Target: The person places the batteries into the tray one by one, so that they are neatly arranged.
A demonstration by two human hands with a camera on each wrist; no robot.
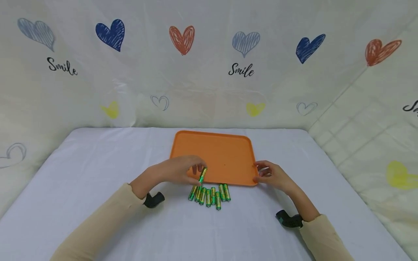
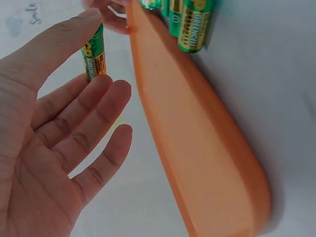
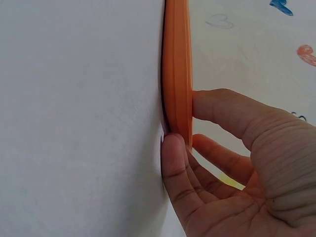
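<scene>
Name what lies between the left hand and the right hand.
In the head view: the battery pinched by the left hand, then the orange tray, whose edge the right hand holds.

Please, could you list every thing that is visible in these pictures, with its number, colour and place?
Shallow rectangular tray: 1, orange, far half of the table
Small cylindrical batteries: 8 visible, green and gold, in a rough row by the tray's near edge
Held cylindrical battery: 1, green and gold, in the left hand
Cloth-covered table: 1, white, under everything
Printed backdrop: off-white, with blue, red, yellow and outlined hearts and "Smile" lettering, behind the table
Black wrist devices: 2, one per wrist
Beige sleeves: 2, one per arm
Left hand: 1, bare, pinching the battery
Right hand: 1, bare, gripping the tray's right edge
</scene>
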